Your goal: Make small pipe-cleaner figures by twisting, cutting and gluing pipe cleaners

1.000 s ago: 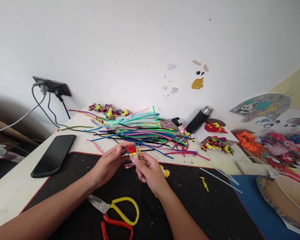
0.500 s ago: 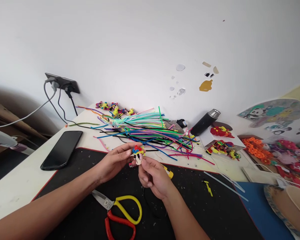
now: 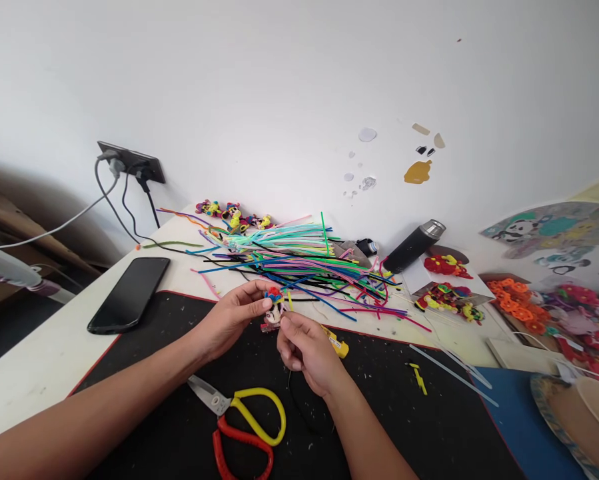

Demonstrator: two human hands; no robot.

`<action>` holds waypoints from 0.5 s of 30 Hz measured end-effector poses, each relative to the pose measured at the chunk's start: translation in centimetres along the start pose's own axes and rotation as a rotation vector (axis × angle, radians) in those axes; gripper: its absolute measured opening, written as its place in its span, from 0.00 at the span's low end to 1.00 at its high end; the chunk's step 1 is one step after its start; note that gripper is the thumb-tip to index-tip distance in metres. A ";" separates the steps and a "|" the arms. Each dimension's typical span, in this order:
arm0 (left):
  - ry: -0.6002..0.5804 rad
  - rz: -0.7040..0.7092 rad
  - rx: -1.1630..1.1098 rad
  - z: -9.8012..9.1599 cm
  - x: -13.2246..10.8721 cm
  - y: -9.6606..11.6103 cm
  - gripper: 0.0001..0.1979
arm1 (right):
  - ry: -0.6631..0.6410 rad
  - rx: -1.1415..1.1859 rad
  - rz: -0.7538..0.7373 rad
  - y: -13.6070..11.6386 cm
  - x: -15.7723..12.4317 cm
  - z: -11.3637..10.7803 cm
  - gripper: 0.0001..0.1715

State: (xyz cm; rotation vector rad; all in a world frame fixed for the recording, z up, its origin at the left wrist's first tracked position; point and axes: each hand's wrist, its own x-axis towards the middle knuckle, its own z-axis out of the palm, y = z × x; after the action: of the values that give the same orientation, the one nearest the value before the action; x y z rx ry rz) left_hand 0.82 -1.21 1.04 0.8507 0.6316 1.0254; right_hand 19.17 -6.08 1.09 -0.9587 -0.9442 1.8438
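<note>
A small pipe-cleaner figure head, white-faced with red, blue and yellow on top, is held up over the black mat. My left hand pinches it from the left, thumb in front. From the lower right, the thumb and finger of my right hand are closed at its lower edge, partly covering it. Scissors with one yellow and one red handle lie on the mat below my hands. Just beyond my right hand is a yellow tool, partly hidden.
Bundled pipe cleaners spread along the back. A phone lies left; a black flask leans at right. Finished figures, a small yellow piece, glue sticks and a round container are also on the right.
The figure head has tilted slightly between my fingers, and my right fingertips have shifted a little at its lower edge. The whole view has moved slightly.
</note>
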 end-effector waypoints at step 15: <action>0.002 -0.069 -0.064 0.1 -0.1 -0.4 0.20 | -0.009 0.068 0.024 0.3 0.1 -0.2 0.27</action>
State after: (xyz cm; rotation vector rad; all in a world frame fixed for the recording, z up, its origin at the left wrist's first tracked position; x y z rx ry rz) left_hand 1.10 -1.45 0.74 0.7665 0.6225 0.9791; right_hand 19.21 -6.08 0.68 -0.9247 -0.8729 1.8900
